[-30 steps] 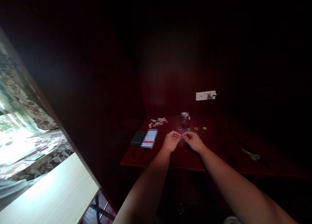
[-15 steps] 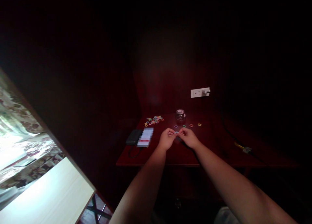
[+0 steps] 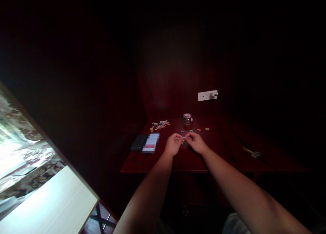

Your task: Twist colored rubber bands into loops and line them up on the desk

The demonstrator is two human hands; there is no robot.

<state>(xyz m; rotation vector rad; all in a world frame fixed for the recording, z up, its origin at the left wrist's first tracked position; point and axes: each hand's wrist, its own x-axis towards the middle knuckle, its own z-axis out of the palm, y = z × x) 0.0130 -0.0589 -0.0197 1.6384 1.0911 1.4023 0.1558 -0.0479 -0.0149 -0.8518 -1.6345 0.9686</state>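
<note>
Between my two hands is a small pale-blue hair tie, held just above the dark red table. My left hand pinches its left side, and my right hand pinches the right side. Just beyond my fingers lies a spaced row of similar ties: a purple one, a green one, a reddish one and a yellow one. Behind the row stands a clear jar. A loose pile of mixed-colour hair ties lies at the back left.
Left of my hands, a phone with a blurred-out screen lies against a black box-like device with a cable. A white wall socket holds a plug. Another cable with a connector runs along the right.
The whole view has shifted slightly. Both hands stay pinched on the pale-blue hair tie in nearly the same place; the other things on the table have not moved.
</note>
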